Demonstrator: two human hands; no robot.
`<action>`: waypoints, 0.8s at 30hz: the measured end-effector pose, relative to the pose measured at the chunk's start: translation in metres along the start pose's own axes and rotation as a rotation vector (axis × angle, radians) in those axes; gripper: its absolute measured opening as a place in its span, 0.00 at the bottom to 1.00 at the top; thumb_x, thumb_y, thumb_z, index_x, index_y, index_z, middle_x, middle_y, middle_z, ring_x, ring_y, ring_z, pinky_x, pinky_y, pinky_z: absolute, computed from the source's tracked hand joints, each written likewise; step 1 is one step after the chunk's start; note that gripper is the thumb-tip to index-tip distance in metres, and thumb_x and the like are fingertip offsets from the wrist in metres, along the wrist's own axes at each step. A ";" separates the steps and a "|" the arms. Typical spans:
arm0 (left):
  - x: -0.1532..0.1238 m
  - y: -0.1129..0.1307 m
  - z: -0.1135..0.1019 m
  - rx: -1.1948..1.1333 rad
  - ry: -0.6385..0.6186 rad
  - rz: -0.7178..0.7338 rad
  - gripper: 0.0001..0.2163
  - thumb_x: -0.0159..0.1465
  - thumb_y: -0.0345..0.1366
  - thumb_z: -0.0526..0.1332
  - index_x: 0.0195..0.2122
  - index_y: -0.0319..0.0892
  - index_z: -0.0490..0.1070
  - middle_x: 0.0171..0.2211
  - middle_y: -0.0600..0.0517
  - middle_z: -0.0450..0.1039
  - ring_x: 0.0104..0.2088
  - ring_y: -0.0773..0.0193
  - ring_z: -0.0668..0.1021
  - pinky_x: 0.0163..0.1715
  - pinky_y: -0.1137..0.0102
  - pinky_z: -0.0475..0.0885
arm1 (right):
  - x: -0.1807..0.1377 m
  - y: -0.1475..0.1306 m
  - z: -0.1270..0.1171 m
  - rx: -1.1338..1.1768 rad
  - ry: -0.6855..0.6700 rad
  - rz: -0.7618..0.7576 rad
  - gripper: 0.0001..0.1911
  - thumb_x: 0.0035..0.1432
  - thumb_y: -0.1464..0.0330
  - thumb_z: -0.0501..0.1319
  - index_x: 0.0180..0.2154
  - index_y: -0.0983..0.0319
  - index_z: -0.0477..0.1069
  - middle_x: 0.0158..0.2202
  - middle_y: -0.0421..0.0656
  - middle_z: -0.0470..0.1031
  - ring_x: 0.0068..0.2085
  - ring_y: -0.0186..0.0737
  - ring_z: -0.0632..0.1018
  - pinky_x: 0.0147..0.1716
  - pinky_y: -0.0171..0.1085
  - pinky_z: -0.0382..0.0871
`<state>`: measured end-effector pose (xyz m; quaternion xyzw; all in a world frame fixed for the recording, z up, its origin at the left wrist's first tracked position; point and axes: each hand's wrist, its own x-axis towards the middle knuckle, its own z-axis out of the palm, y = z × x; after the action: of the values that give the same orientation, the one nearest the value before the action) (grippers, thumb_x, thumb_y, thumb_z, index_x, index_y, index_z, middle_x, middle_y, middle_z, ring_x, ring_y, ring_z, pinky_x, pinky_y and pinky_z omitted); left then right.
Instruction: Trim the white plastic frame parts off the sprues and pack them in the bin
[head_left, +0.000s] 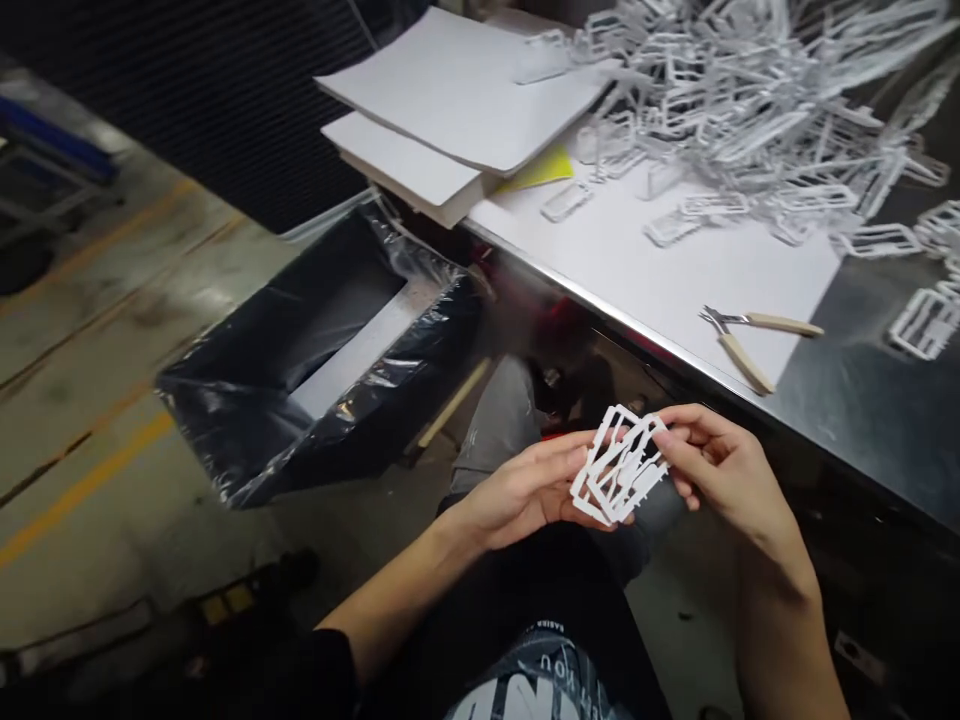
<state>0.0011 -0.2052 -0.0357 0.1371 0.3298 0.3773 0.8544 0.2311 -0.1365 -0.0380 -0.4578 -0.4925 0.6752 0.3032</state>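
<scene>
Above my lap, my left hand (536, 490) and my right hand (712, 460) hold white plastic frames (619, 468) between them. The frames are thin, with open slots and small teeth along one edge, and at least two overlap at an angle. My left thumb presses on their left side, while its fingers lie underneath. On the upper right corner, my right thumb and index finger pinch them. A pair of nippers (739, 325) with beige handles lies on the white sheet (675, 290) at the table's near edge, its jaws pointing left.
A large tangled heap of similar white frames (750, 110) covers the back right of the table. Stacked white sheets (465, 90) stand at the table's left end, beside a yellow piece (540, 170). A bin lined with black plastic (247, 400) stands to the left.
</scene>
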 end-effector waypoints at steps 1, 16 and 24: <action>-0.007 0.003 -0.002 0.017 0.032 0.045 0.27 0.63 0.51 0.72 0.60 0.46 0.76 0.49 0.45 0.82 0.40 0.59 0.86 0.40 0.68 0.83 | 0.006 -0.003 0.006 -0.016 -0.038 -0.011 0.16 0.62 0.56 0.74 0.45 0.60 0.80 0.26 0.37 0.73 0.18 0.30 0.72 0.13 0.27 0.67; -0.109 0.068 -0.038 1.428 0.829 0.754 0.35 0.62 0.32 0.69 0.69 0.47 0.60 0.55 0.52 0.80 0.55 0.60 0.82 0.59 0.62 0.78 | 0.047 0.000 0.085 -0.660 -0.046 -1.128 0.30 0.60 0.83 0.71 0.58 0.50 0.80 0.51 0.44 0.82 0.43 0.43 0.85 0.42 0.41 0.86; -0.141 0.101 -0.050 1.411 0.487 0.737 0.42 0.61 0.33 0.73 0.73 0.53 0.54 0.62 0.52 0.75 0.56 0.63 0.82 0.60 0.71 0.79 | 0.070 -0.003 0.118 -0.415 -0.215 -0.966 0.20 0.60 0.83 0.69 0.45 0.54 0.84 0.44 0.43 0.81 0.41 0.41 0.83 0.38 0.38 0.83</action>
<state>-0.1587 -0.2407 0.0403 0.6542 0.5984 0.3566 0.2946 0.0954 -0.1213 -0.0459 -0.1577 -0.7986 0.3901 0.4304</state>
